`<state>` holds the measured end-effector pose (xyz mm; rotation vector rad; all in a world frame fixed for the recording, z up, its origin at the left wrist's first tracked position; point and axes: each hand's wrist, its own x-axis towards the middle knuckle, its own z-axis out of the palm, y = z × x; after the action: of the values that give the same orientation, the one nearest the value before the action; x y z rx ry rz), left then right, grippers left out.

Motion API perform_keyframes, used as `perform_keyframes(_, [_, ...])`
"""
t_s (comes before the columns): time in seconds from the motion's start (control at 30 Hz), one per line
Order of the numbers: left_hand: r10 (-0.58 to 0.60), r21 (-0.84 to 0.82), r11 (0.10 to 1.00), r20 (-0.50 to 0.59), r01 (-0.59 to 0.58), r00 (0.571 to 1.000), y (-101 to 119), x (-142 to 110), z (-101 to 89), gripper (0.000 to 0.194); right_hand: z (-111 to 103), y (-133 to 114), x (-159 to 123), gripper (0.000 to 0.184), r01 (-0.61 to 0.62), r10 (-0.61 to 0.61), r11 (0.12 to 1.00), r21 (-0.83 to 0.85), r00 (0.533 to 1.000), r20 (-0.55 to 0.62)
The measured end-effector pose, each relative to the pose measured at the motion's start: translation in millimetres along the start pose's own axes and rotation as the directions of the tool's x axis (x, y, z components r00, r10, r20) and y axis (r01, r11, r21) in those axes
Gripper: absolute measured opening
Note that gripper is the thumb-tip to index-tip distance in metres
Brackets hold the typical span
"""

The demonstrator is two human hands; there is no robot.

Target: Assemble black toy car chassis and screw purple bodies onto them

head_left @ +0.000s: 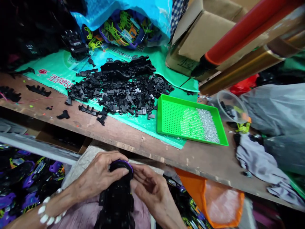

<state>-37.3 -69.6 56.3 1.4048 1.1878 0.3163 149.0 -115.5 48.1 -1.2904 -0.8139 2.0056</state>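
Observation:
A black toy car underside (116,197) with a purple rim at its far end rests over my lap, below the bench edge. My left hand (106,168) grips its far end, thumb lying across the black surface and fingers over the left side. My right hand (151,189) closes on the right side of that same end, with its fingertips at the purple rim. Its lower part is dark, so fine details do not show. On the bench ahead lie a heap of small black plastic parts (119,95) and a green tray (164,127) with many small silver screws (208,124).
A red screwdriver (247,31) hangs at upper right before a cardboard box (197,35). A blue bag (152,12) holds colourful car parts behind the heap. Purple and black toy cars (28,181) fill the lower left. A grey cloth (259,159) and clear tub (232,106) lie right.

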Motion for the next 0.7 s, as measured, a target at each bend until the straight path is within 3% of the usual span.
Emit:
perform_keyframes(0.1, [-0.017, 0.017, 1.0, -0.009, 0.017, 1.0, -2, 0, 3.4, 0.018, 3, 6, -1, 0.054, -0.058, 0.061, 0.992, 0.111, 0.998, -0.027])
perform_keyframes(0.33, [0.01, 0.044, 0.999, -0.041, -0.009, 0.999, -4, 1, 9.4, 0.01, 7, 5, 0, 0.055, -0.078, 0.095, 0.98, 0.185, 0.992, -0.083])
perform_keyframes(0.53, [-0.035, -0.016, 0.999, 0.057, 0.036, 0.998, -3, 3, 1.7, 0.013, 8, 6, -4, 0.052, -0.05, 0.061, 0.986, 0.162, 0.996, -0.068])
perform_keyframes(0.7, [-0.132, -0.174, 0.97, 0.197, 0.167, 0.971, -2, 9, -6.1, 0.021, 11, 2, -8, 0.054, -0.053, 0.071, 0.986, 0.161, 0.991, -0.113])
